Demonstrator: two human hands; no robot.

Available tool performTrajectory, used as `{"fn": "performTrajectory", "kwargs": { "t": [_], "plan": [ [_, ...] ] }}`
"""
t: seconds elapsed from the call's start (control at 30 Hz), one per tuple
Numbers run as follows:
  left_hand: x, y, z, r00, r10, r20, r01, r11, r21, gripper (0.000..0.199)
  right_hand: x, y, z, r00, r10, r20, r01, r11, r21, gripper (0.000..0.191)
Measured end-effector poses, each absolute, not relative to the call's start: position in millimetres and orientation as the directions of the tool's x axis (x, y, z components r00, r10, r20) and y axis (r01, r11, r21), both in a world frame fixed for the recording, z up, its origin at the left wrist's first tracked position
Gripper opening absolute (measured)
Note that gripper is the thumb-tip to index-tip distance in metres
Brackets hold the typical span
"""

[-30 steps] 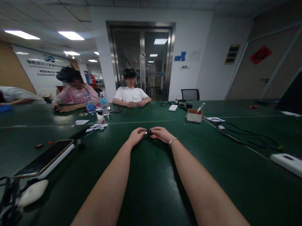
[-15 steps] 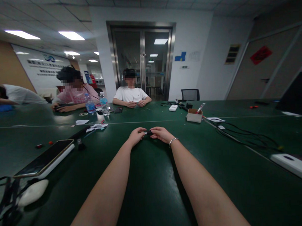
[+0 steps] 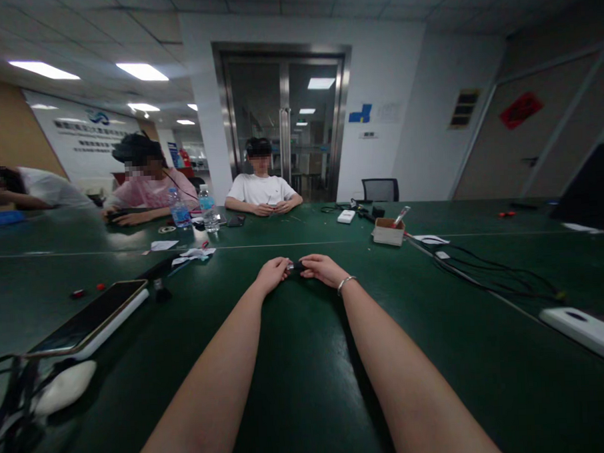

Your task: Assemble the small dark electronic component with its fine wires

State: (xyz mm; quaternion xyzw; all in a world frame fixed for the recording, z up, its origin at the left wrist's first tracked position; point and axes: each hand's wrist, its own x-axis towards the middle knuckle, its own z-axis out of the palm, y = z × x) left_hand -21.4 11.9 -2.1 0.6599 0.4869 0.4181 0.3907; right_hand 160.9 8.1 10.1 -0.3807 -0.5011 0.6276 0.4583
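- Pinching from both ends, the left hand and right hand share a small dark object at the centre of the frame; each grip is closed on it with fingertips only, apparently to steady so small a piece.
- Object sits just above the green table, between the two hands; its exact nature is too small to tell.
- Both forearms lie along the table, seemingly for support; a bracelet shows at the right wrist.
- Left of frame: a phone on a white slab. Right of centre: a small box and cables.
- Compared with the earlier frames, hands and object are unchanged in position; the person opposite has shifted hands slightly.
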Motion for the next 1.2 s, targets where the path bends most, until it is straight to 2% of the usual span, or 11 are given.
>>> {"fn": "performTrajectory", "kwargs": {
  "t": [0.1, 0.3, 0.63, 1.2],
  "plan": [
    [-21.2, 10.7, 0.4, 0.159, 0.974, 0.161, 0.303, -0.203, 0.931, 0.028, 161.0, 8.6, 9.7, -0.29, 0.957, -0.015, -0.185, -0.072, -0.98, 0.01],
    [-22.8, 11.4, -0.2, 0.176, 0.969, 0.173, 0.288, -0.218, 0.932, 0.035, 161.7, 8.1, 10.2, -0.291, 0.957, -0.017, -0.181, -0.072, -0.981, 0.011],
    [-22.7, 14.0, -3.1, 0.162, 0.97, 0.183, 0.253, -0.22, 0.942, 0.024, 161.1, 6.5, 12.2, -0.29, 0.957, -0.026, -0.184, -0.083, -0.979, 0.011],
    [-23.2, 11.4, 0.1, 0.174, 0.97, 0.172, 0.298, -0.218, 0.929, 0.033, 161.1, 7.0, 11.5, -0.287, 0.957, -0.029, -0.188, -0.086, -0.978, 0.011]
  ]
}}
